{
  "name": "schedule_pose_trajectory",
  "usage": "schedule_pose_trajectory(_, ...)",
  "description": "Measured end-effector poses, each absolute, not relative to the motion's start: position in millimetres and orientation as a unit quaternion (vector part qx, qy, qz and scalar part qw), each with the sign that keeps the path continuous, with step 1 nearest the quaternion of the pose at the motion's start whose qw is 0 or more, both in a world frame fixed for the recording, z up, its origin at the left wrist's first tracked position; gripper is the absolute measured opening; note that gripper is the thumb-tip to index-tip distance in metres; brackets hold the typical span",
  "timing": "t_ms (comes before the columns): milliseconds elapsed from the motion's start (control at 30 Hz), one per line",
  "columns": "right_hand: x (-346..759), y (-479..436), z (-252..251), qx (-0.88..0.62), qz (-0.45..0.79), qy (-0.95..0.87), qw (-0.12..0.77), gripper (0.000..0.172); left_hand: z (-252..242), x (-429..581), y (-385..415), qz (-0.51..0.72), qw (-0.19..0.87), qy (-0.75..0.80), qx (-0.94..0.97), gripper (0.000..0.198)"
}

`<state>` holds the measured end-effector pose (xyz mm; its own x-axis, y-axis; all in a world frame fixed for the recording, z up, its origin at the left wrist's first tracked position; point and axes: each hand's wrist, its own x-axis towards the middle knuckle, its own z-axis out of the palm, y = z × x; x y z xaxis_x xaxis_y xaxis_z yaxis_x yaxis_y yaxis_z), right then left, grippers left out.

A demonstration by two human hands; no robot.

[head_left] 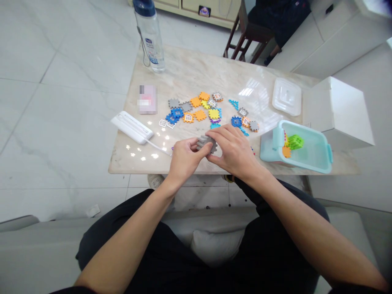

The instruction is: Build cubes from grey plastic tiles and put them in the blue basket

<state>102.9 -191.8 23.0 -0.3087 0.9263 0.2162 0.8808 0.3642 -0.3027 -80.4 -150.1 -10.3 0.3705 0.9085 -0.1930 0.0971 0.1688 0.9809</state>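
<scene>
My left hand [184, 160] and my right hand [233, 151] both grip a grey interlocking plastic block [206, 143] over the front edge of a marble table [196, 73]. The block looks like several joined grey pieces, partly hidden by my fingers. Just beyond my right hand lies a loose spread of colourful plastic puzzle pieces [196, 108] in orange, blue, yellow, grey and white. A pale turquoise plastic box [306, 147] stands to the right, holding a green cube [295, 142] and some orange pieces.
A white power bank [131, 127] with a cable lies left of my hands. A water bottle [149, 36] stands at the far left corner, and a clear box lid [286, 96] lies at the back right. A white carton [337, 112] sits at the right end. A wooden stool [248, 36] stands beyond the table.
</scene>
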Motion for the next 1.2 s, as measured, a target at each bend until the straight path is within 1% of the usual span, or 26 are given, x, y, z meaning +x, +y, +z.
schedule_pose_trajectory(200, 100, -193, 18, -0.561, 0.062, -0.803, 0.191, 0.045, -8, -81, -153, 0.341, 0.582, 0.461, 0.577, 0.040)
schedule_pose_trajectory(500, 99, -195, 17, -0.571, 0.047, -0.793, 0.207, 0.043, -1, -80, -157, 0.359, 0.587, 0.456, 0.565, 0.035)
schedule_pose_trajectory(633, 98, -196, 19, -0.574, 0.057, -0.792, 0.198, 0.045, -1, -79, -160, 0.360, 0.593, 0.454, 0.558, 0.037)
schedule_pose_trajectory(733, 101, -195, 18, -0.578, 0.059, -0.793, 0.183, 0.046, -7, -80, -156, 0.338, 0.586, 0.457, 0.577, 0.038)
schedule_pose_trajectory(833, 108, -192, 12, -0.583, 0.076, -0.798, 0.137, 0.045, -12, -88, -142, 0.348, 0.549, 0.477, 0.591, 0.036)
schedule_pose_trajectory(967, 118, -192, -6, -0.593, 0.118, -0.796, 0.024, 0.037, -6, -104, -119, 0.436, 0.502, 0.504, 0.551, 0.043)
schedule_pose_trajectory(1067, 122, -194, -21, -0.591, 0.142, -0.793, -0.038, 0.032, 0, -110, -111, 0.454, 0.525, 0.511, 0.508, 0.047)
schedule_pose_trajectory(1200, 123, -195, -36, -0.587, 0.153, -0.791, -0.079, 0.034, 2, -107, -114, 0.437, 0.564, 0.507, 0.483, 0.051)
